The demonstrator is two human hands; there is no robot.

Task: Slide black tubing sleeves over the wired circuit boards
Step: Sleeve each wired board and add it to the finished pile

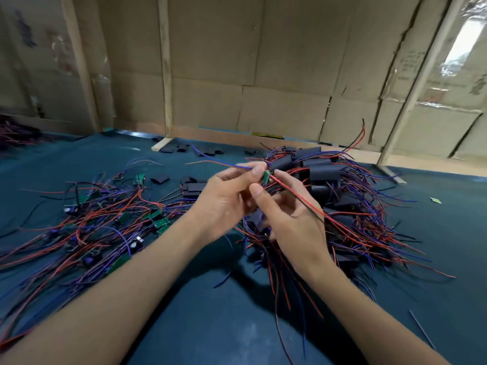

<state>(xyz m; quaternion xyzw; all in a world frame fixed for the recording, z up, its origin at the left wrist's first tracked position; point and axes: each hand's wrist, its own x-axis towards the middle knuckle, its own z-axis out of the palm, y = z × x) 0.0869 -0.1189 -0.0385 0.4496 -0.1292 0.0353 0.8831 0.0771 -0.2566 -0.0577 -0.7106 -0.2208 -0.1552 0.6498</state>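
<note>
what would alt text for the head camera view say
Two bare hands, left hand and right hand, hold a small green circuit board with red and blue wires above a dark teal table. Bare wired boards lie left; black-sleeved ones are heaped right.

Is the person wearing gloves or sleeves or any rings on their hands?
No gloves. Both hands, the left hand and the right hand, are bare, and so are both forearms all the way down to the picture's edge, so no sleeve shows. No rings, watch or bracelet can be seen on the fingers or wrists. The fingernails look short and unpainted.
</note>
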